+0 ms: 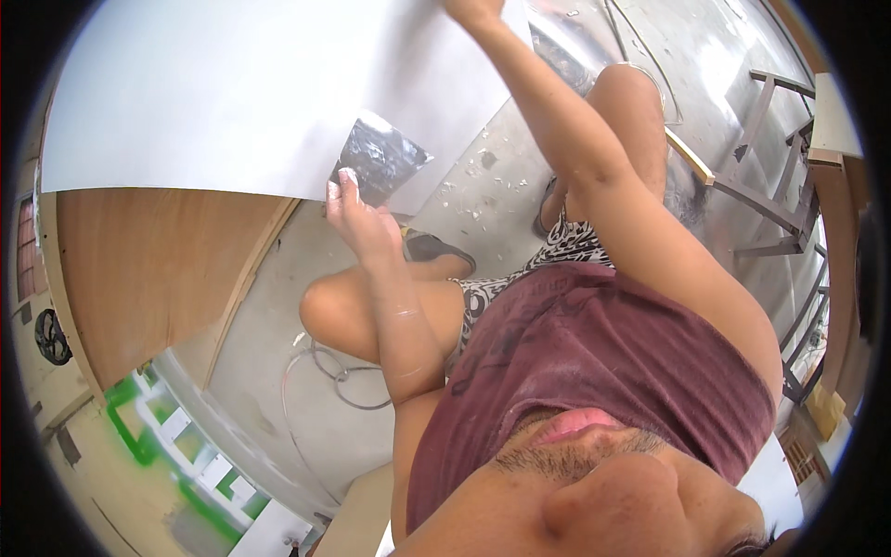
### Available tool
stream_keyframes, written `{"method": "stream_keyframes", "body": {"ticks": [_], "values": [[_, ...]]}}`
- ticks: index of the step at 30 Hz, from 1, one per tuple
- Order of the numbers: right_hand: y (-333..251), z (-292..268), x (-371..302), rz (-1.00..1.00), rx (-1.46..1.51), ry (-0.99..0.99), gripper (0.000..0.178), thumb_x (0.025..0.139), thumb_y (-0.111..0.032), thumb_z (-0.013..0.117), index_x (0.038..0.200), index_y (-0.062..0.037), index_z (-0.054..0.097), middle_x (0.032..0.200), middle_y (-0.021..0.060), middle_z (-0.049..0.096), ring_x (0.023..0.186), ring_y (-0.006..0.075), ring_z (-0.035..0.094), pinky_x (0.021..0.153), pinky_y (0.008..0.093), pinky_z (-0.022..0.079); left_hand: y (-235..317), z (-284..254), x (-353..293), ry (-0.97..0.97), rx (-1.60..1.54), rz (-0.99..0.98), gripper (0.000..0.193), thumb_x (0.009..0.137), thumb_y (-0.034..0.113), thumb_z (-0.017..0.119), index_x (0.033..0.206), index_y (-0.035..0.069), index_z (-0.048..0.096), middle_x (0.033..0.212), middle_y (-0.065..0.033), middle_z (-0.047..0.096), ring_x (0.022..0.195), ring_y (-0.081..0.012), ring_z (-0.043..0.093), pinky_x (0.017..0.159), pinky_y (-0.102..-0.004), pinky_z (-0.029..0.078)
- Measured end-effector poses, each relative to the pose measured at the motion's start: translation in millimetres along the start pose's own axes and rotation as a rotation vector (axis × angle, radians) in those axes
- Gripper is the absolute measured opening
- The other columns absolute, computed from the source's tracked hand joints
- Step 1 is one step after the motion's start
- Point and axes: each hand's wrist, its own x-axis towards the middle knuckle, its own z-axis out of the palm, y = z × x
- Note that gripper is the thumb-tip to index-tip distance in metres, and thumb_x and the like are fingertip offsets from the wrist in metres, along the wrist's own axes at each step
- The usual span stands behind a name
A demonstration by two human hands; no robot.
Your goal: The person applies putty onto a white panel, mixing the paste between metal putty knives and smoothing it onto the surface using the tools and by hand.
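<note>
My left hand (pixel 367 225) is closed on the near corner of a thin, dark, shiny square plate (pixel 382 158), its surface smeared with white. White residue also coats my thumb. Behind the plate stretches a large smooth white panel (pixel 213 93); whether the plate touches it I cannot tell. My right arm reaches up across the picture to the panel's far part. Only the wrist and part of my right hand (pixel 475 9) show at the upper edge, with the fingers cut off.
Below the panel's left part stands a brown wooden board (pixel 153 269). A thin hose (pixel 357 405) loops on the grey floor by my left knee. Metal trestle legs (pixel 766 200) stand at the right. White crumbs (pixel 464 190) litter the floor. Green-painted pieces (pixel 176 432) lie lower left.
</note>
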Motion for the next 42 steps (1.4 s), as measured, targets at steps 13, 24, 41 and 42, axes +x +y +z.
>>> {"method": "stream_keyframes", "body": {"ticks": [13,24,41,42], "values": [[65.3,-39.4,50.8,-0.305,0.39,0.198,0.037,0.096,-0.015,0.049,0.127,0.0022,0.061,0.095,0.0164,0.071,0.083,0.0212,0.068,0.073,0.0404,0.057,30.4,-47.5,43.4,0.033,-0.319,0.037,0.023,0.094,0.027,0.052,0.106,0.008,0.058,0.092,-0.0063,0.062,0.074,-0.0186,0.06,0.066,-0.0326,0.051],[135.2,-27.1,216.4,0.34,0.865,-0.312,0.046,0.107,-0.034,0.042,0.136,0.0014,0.043,0.125,0.0203,0.06,0.106,0.0378,0.065,0.086,0.0515,0.061,123.5,-52.5,69.6,0.263,0.159,0.446,0.073,0.092,0.044,0.07,0.144,0.002,0.041,0.138,-0.0184,0.056,0.05,-0.0039,0.038,0.042,-0.0186,0.03],[204.1,37.7,247.8,0.41,0.696,-0.57,0.052,0.105,-0.044,0.048,0.13,0.0017,0.055,0.124,0.012,0.064,0.106,0.0232,0.064,0.09,0.0374,0.052,134.3,-50.5,101.1,-0.084,0.237,0.344,0.053,0.084,0.042,0.081,0.112,0.003,0.06,0.075,0.0072,0.051,0.051,-0.0016,0.039,0.045,-0.0185,0.031],[190.7,50.7,228.6,0.443,0.691,-0.545,0.054,0.104,-0.044,0.048,0.129,0.0032,0.055,0.124,0.0128,0.064,0.107,0.0234,0.064,0.092,0.0366,0.052,142.6,-70.4,101.3,-0.066,0.254,0.349,0.053,0.084,0.042,0.081,0.112,0.003,0.06,0.075,0.0072,0.051,0.051,-0.0016,0.039,0.045,-0.0185,0.031]]}}
